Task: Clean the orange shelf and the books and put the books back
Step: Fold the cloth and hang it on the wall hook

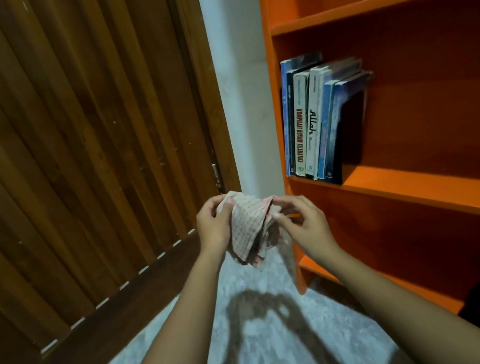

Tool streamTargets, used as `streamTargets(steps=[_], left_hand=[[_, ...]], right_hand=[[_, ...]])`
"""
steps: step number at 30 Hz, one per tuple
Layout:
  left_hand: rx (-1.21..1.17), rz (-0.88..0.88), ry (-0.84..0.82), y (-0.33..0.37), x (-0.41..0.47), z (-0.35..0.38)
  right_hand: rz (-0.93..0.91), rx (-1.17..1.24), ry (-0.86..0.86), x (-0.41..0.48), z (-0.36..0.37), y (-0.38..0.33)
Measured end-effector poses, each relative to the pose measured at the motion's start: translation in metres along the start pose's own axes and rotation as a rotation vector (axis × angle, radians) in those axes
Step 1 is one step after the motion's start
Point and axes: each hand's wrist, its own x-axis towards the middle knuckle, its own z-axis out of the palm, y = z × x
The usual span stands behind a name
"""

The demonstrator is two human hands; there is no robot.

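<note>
The orange shelf [415,182] fills the right side of the view. Several books [314,126] stand on its middle board, packed against the left wall and leaning a little to the right. In front of the shelf's left edge, both hands hold a checked pink-and-white cloth [247,227] in the air. My left hand [212,225] grips its left side. My right hand [302,224] pinches its right edge with thumb and fingers. The cloth hangs bunched between them, below the level of the books.
A brown slatted wooden door [69,146] stands to the left, and a white wall strip [241,87] separates it from the shelf. Pale speckled floor [257,336] lies below my arms. The boards above and below the books show nothing on them.
</note>
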Motion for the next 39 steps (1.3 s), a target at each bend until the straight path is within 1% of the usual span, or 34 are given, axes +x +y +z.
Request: streamTargets(steps=[3,6,10,13,16,21,26,29,31,34,39], left_hand=[[0.084,0.062,-0.056,0.000,0.004,-0.006],[0.107,0.082,-0.195,0.004,-0.001,-0.009],[0.219,0.224,-0.391,0.004,0.001,-0.011],[0.261,0.262,-0.440,0.008,0.003,-0.013],[0.302,0.292,-0.475,0.012,0.004,-0.014],[0.317,0.305,-0.480,0.007,0.012,-0.012],[0.400,0.326,-0.495,-0.010,0.033,-0.005],[0.433,0.314,-0.492,-0.024,0.049,-0.002],[0.442,0.298,-0.472,-0.037,0.062,-0.001],[0.468,0.246,-0.443,-0.062,0.088,-0.003],[0.429,0.145,-0.302,-0.122,0.119,-0.011]], right_hand=[[0.000,-0.015,0.019,0.001,-0.006,-0.004],[-0.009,-0.030,0.008,0.006,-0.004,-0.006],[0.038,-0.036,-0.120,0.011,0.001,-0.004],[0.055,0.025,-0.242,0.012,0.003,-0.001],[0.065,0.081,-0.292,0.013,0.004,0.007],[0.122,0.160,-0.365,0.018,0.005,0.019],[0.151,0.088,-0.331,0.030,0.010,0.031],[0.205,0.032,-0.371,0.043,0.020,0.044],[0.228,0.037,-0.401,0.052,0.029,0.054],[0.254,0.090,-0.393,0.069,0.048,0.072],[0.224,0.085,-0.437,0.103,0.091,0.123]])
